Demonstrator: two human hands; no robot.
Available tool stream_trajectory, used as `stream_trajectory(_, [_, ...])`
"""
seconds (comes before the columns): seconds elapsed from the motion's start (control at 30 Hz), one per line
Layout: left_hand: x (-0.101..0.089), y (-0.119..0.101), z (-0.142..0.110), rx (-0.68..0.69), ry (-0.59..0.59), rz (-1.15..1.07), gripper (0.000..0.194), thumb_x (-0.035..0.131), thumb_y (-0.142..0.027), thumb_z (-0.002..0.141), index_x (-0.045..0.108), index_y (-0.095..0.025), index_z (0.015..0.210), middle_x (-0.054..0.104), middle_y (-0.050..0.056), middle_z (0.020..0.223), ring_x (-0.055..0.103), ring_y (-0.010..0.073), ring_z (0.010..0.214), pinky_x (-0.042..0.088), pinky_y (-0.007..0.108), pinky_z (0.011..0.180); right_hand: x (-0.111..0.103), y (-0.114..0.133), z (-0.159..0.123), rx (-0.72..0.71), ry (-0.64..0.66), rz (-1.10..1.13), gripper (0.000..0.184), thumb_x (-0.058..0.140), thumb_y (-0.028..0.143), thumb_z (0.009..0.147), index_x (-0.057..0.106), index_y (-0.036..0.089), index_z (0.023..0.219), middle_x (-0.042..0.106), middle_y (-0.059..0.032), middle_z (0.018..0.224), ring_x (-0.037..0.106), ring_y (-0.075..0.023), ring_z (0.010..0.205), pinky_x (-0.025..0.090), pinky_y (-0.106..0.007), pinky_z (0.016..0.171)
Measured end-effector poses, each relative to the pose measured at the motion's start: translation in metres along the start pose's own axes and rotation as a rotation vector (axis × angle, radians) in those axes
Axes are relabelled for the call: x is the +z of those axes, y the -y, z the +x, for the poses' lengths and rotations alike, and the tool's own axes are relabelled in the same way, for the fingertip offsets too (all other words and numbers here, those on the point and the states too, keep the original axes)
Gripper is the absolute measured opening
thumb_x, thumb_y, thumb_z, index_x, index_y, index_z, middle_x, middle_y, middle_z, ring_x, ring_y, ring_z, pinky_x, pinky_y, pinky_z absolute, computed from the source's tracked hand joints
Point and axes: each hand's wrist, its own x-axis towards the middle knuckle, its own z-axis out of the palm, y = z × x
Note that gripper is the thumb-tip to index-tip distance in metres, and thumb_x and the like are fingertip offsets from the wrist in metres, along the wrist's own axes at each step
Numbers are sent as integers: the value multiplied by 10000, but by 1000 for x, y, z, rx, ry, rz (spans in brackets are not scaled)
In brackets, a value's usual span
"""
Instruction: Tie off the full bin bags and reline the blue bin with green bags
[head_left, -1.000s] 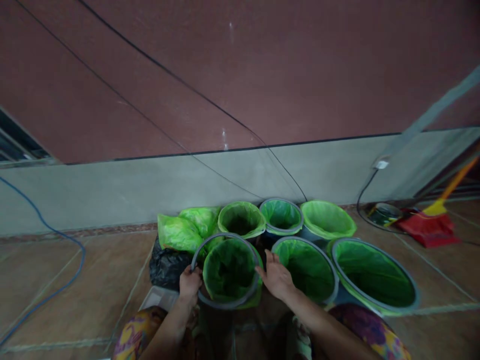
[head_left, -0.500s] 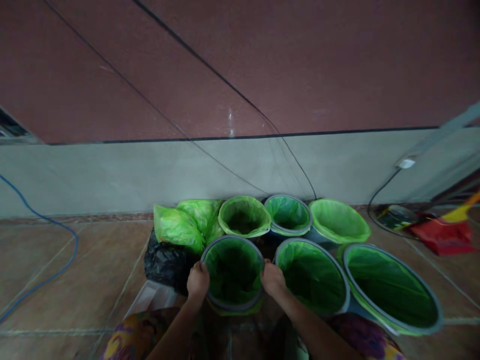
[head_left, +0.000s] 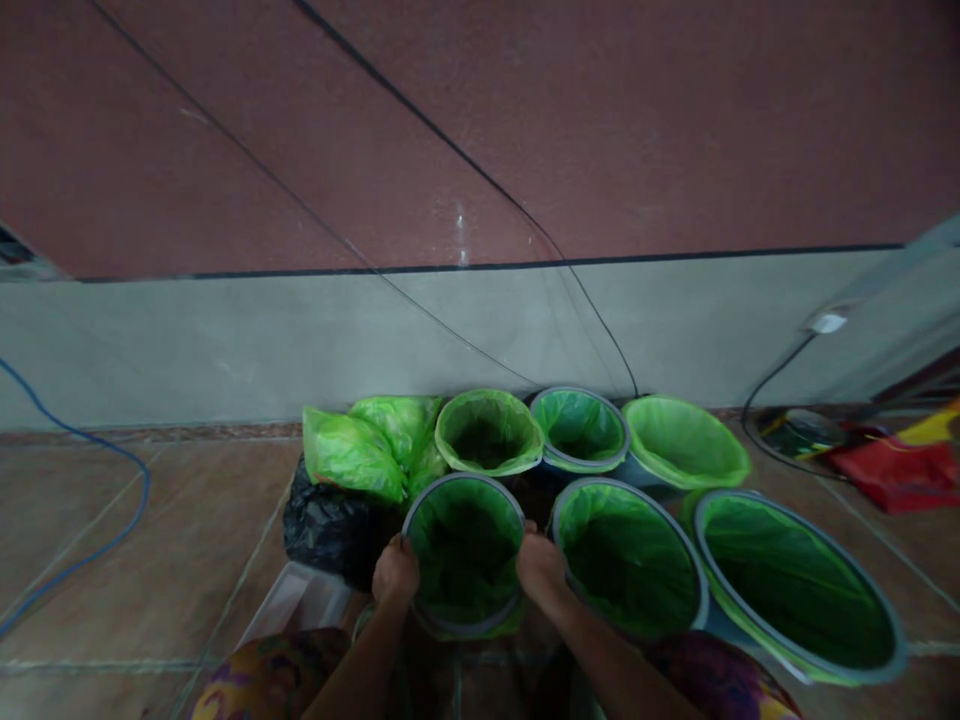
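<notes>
Between my hands is a round trash bin with a grey rim, lined with a green bag. My left hand is closed on the left side of its rim, and my right hand grips the right side. What my fingertips do on the far side of the rim is hidden. Just right of my right hand stands another lined bin with a grey rim. Left of my left hand lie a black plastic bag and filled green bags.
Behind, along the wall, stand several more bins, including a green-lined one. A large lined bin is at right. Farther right lies a red dustpan. A clear plastic container sits at lower left; a blue hose crosses the floor.
My hands stay on the same bin's rim, and the right hand has shifted slightly left. The view has moved a little, with the right-hand bins appearing farther right.
</notes>
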Motion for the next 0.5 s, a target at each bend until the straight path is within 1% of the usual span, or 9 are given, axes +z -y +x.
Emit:
stream_trajectory(0.07, [-1,1,1,11,16,2,446,297,-289,944,638,-141,1192,700,180,1122,662,300,1037,483,352,786,-2,1,-2,8,23,-1,415,293,37,901,532,44,1240,709,-224,1025,700,-250,963,497,-307,738])
stream_trajectory(0.13, [-4,4,2,39,42,2,410,332,-279,940,662,-146,1145,721,163,1077,680,272,998,485,316,761,-4,0,-6,-20,72,-43,417,331,28,887,548,35,1242,700,-230,1070,688,-247,1006,500,-303,768])
stream_trajectory(0.17, [-6,5,3,64,58,1,383,359,-271,934,678,-150,1108,732,150,1050,687,256,982,484,298,761,-6,-2,-9,-46,115,-72,397,379,32,871,586,43,1210,698,-226,1089,680,-251,1030,501,-301,783])
stream_trajectory(0.23, [-15,7,7,136,89,-2,321,428,-247,911,693,-167,1074,742,112,1048,680,224,1006,476,260,806,-11,-8,-14,-93,207,-122,314,491,62,826,688,89,1069,713,-199,1072,679,-273,1033,512,-305,778])
stream_trajectory(0.3, [-26,7,11,216,107,-8,344,491,-216,879,645,-180,1185,714,87,1155,638,199,1106,451,233,892,-17,-16,-19,-97,258,-139,229,550,112,803,740,126,931,732,-181,1018,692,-295,996,525,-321,747])
stream_trajectory(0.33, [-32,6,14,244,100,-2,419,513,-217,868,580,-178,1281,681,89,1227,607,194,1162,433,230,934,-21,-19,-21,-87,236,-135,218,549,142,817,746,131,910,734,-181,1004,696,-298,979,527,-328,742])
stream_trajectory(0.4, [-44,2,16,256,49,37,584,526,-271,870,409,-142,1427,596,137,1343,550,217,1245,412,264,989,-27,-22,-22,-87,136,-116,267,504,185,868,730,114,992,722,-196,1044,690,-285,998,523,-330,781])
stream_trajectory(0.43, [-48,-1,14,240,19,70,632,513,-310,880,347,-114,1457,562,172,1372,534,239,1263,411,292,1000,-29,-22,-22,-102,79,-100,302,478,195,893,705,96,1066,711,-205,1075,681,-274,1022,515,-324,814])
stream_trajectory(0.5, [-50,-4,3,184,-17,139,647,461,-344,902,309,-52,1458,533,232,1375,534,283,1261,417,341,997,-30,-21,-21,-143,12,-67,356,434,199,927,636,64,1188,698,-214,1103,672,-253,1043,499,-304,857])
